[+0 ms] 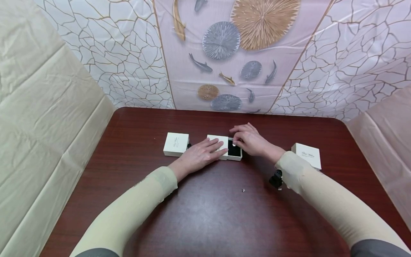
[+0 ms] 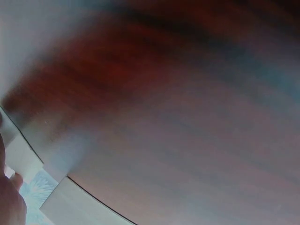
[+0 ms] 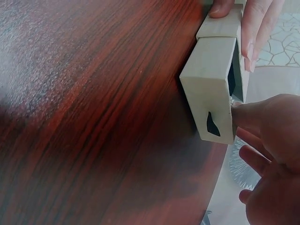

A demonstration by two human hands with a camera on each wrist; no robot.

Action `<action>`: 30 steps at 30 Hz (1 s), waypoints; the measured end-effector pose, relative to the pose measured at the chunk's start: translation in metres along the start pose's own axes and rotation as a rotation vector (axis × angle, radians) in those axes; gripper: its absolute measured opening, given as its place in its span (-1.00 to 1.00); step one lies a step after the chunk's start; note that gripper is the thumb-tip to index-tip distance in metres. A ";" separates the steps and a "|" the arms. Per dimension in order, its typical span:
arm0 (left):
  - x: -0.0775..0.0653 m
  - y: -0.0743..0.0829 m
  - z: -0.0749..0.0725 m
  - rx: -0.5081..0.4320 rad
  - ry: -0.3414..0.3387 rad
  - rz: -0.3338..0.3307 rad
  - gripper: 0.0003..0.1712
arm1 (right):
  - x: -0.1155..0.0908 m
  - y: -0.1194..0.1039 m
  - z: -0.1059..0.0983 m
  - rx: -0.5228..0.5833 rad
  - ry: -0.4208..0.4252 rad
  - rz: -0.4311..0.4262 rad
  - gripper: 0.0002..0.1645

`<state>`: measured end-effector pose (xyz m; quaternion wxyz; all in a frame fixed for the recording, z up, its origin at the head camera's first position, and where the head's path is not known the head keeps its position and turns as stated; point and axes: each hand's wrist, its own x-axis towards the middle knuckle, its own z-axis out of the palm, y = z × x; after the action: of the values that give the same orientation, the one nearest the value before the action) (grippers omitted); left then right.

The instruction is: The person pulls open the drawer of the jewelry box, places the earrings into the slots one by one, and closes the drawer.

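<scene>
Watching from my station, I see the middle box (image 1: 223, 139) on the dark reddish counter (image 1: 199, 217), between the two hands: a small, squared, creamy-white carton whose drawer (image 3: 208, 58) stands partly out toward the right. The drawer has pale walls, a black lining (image 1: 234, 152) and a dark narrow mark on its end face, which could be a slit or a tab; I can't tell which. The left hand (image 1: 199, 155) lies across the cover with its grip spread wide, fingers extended on top. At the drawer, the right hand (image 1: 252, 140) has a narrow grip, pinching a small bright piece (image 1: 233, 145) over the black lining. My right wrist view catches only a glint of that piece past the thumb, so its shape escapes me, and whether it touches the lining I can't say. The left hand's fingers cover most of the cover's print. A sleeve partly hides the right-hand box (image 1: 306, 155); lettering on the left-hand box (image 1: 176, 144) is too tiny to read. My left wrist view is mostly blur, with fingers cut off at its edge.
</scene>
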<state>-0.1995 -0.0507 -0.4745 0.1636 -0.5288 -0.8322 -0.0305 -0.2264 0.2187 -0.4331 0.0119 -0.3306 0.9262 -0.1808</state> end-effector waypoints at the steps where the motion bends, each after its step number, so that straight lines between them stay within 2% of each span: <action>1: 0.000 0.000 0.000 0.002 0.001 0.001 -0.48 | 0.000 0.000 0.000 0.003 0.001 0.000 -0.83; 15: 0.000 -0.001 0.001 0.007 0.008 0.004 -0.48 | 0.004 -0.002 0.002 0.068 0.005 0.025 -0.85; 30: 0.000 0.000 -0.001 0.004 -0.007 -0.006 -0.48 | -0.002 0.002 0.002 0.037 0.000 0.034 -0.79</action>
<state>-0.1990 -0.0507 -0.4740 0.1616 -0.5263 -0.8344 -0.0273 -0.2264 0.2207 -0.4360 0.0213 -0.3145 0.9282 -0.1977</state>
